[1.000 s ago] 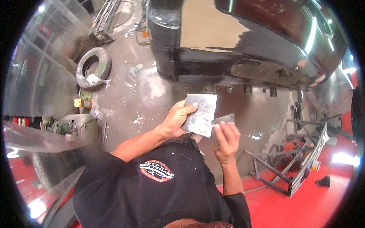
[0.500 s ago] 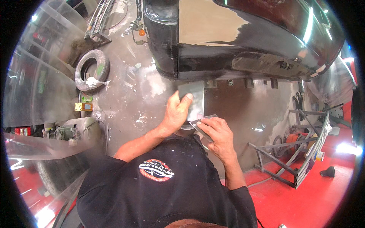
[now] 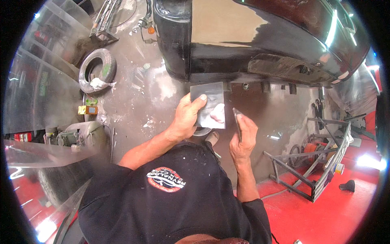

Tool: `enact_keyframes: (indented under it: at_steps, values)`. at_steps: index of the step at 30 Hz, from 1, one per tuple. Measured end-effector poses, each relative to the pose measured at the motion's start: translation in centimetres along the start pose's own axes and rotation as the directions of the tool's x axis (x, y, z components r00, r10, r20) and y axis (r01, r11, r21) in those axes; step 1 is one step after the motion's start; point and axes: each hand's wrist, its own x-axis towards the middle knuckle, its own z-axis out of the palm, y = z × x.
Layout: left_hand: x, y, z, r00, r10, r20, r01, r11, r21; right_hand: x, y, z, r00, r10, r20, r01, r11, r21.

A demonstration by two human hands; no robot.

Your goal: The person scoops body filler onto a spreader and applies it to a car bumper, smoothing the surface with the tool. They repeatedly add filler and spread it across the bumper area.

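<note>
Scraper [image 3: 236, 115] drawn away from plate [image 3: 213, 94], gripped in right hand [image 3: 245, 132]

Gray plate [image 3: 213, 93] in left grip [image 3: 187, 116]

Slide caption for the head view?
Left hand holds a grey plate bearing pale paste, right hand a thin spreader, before a dark vehicle.

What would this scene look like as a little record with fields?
Left hand: holds a flat gray plate
Paste: white and pinkish, on the plate
Right hand: holds a thin spreader, apart from the plate
Ahead: dark car body with a beige patch
Floor, left: tire
Right side: metal frame
</note>
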Motion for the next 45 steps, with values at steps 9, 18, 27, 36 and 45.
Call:
enact_keyframes:
  at_steps: [9, 18, 27, 36, 45]
  values:
    - [-0.6, 1.1, 1.0, 0.963, -0.266, 0.042, 0.269, 0.954, -0.132, 2.9, -3.6, -4.3, 0.977, -0.195, 0.090, 0.197, 0.980, -0.010]
    - [-0.8, 0.0, 1.1, 0.971, 0.161, 0.178, -0.239, 0.704, 0.668, 3.7, -2.8, -2.8, 0.994, -0.113, -0.002, 0.113, 0.986, 0.126]
    - [1.8, -0.6, 2.0, 0.960, 0.280, 0.004, -0.252, 0.857, 0.450, -0.5, -1.5, -3.7, 0.973, -0.172, 0.155, 0.139, 0.970, 0.199]
    - [1.4, -2.2, 0.6, 0.975, -0.207, -0.084, 0.204, 0.978, -0.044, -0.8, 1.2, -2.2, 0.996, -0.043, -0.084, 0.043, 0.999, 0.004]
    - [0.1, -1.5, 1.3, 0.999, 0.043, 0.020, -0.047, 0.920, 0.389, 1.6, -4.0, -5.9, 0.985, -0.104, 0.140, 0.106, 0.994, -0.009]
